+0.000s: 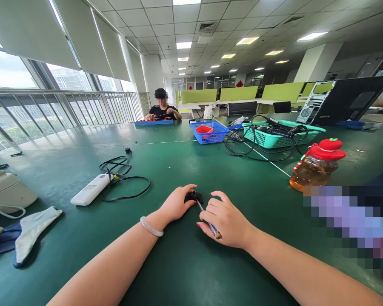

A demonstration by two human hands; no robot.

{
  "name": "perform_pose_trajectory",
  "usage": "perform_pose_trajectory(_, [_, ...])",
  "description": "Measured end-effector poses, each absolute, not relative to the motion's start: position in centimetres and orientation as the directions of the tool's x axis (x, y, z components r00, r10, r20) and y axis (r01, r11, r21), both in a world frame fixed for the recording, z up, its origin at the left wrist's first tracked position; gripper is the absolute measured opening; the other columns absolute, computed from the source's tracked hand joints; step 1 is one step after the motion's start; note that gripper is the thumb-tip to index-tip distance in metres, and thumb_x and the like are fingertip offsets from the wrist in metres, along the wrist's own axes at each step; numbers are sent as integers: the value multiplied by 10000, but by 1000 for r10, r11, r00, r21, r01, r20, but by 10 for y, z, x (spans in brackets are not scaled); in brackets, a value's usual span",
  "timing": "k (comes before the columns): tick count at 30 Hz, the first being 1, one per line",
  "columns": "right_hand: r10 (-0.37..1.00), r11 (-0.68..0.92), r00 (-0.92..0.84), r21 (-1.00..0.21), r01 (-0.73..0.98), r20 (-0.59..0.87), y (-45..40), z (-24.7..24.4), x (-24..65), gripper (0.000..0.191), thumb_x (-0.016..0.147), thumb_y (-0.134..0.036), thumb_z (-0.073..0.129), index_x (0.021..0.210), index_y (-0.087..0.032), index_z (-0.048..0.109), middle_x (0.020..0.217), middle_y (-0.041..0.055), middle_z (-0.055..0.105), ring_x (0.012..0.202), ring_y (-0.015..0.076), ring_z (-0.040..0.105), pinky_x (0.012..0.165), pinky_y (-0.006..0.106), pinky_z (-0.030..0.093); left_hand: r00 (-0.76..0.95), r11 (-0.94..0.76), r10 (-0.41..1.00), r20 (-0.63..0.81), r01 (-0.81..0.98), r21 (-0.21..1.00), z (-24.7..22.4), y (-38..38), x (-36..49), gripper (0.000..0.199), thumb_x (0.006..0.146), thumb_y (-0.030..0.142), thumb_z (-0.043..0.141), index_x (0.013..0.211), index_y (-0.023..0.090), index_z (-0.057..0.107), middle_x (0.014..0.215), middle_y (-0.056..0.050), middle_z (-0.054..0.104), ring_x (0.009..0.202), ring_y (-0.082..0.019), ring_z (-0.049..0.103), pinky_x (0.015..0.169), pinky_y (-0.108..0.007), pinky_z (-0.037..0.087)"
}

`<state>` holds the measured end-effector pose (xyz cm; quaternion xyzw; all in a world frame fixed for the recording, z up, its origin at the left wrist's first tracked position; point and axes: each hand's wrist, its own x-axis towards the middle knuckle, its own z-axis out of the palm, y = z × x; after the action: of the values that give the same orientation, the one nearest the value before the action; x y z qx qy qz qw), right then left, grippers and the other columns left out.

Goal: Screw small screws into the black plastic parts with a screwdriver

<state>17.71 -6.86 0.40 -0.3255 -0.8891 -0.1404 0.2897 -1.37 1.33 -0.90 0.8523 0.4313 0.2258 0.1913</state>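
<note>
In the head view, my left hand (pixel 178 203) grips a small black part (pixel 196 196) between thumb and fingers, low over the green table (pixel 166 250). What kind of part it is, I cannot make out. My right hand (pixel 225 219) is closed around a screwdriver (pixel 213 227). Its thin metal shaft slants up and left, and the tip meets the black part or lies right beside it. The handle end sticks out below the right hand's fingers. A pale bangle (pixel 151 227) circles my left wrist.
Left of my hands lie a white power strip (pixel 91 190) with its black cord and a glove (pixel 35 231). Ahead are a blue basket (pixel 210 138) and a green basket (pixel 268 140) of cables. A red-lidded bottle (pixel 317 165) stands right. Another person (pixel 162 108) sits at the far end.
</note>
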Motion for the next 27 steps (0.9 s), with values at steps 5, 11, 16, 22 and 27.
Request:
perform_pose_trajectory(5, [478,755,-621,70,652,621,-68,3,177,232,907,-281,498,712,-193,588,609,-14,544,651,142,461,1010,408,305,527,-560,819,226,650,514,-9,14,-14,485,822,207,637,1292,223,518,1147,-62,675,1077,-219,606,985,-371,463])
perform_pose_trajectory(11, [439,760,-602,82,645,667,-67,3,177,234,910,-265,498,702,-196,580,592,-24,537,628,132,454,1004,406,319,538,-571,811,230,646,507,-10,16,-13,439,825,216,623,1257,233,553,1155,-51,671,1078,-223,604,970,-371,467])
perform_pose_trajectory(16, [428,753,-576,77,653,696,-67,3,177,225,909,-256,502,712,-194,593,597,-22,533,629,131,453,1003,405,333,555,-589,798,235,634,501,-11,17,-14,406,831,224,612,1234,245,576,1154,-38,674,1069,-226,602,964,-372,465])
perform_pose_trajectory(22, [434,739,-549,67,671,715,-67,5,177,193,897,-245,513,730,-195,594,596,-20,541,632,135,460,996,417,340,550,-581,803,229,636,508,-9,15,-14,468,826,217,615,1288,243,544,1186,-45,662,1083,-226,595,976,-372,459])
perform_pose_trajectory(27, [454,714,-516,49,698,727,-67,6,178,174,889,-233,517,735,-195,588,598,-19,552,640,138,480,989,422,335,535,-561,816,219,643,521,-9,15,-14,483,818,219,626,1292,239,537,1168,-51,665,1076,-228,596,978,-378,457])
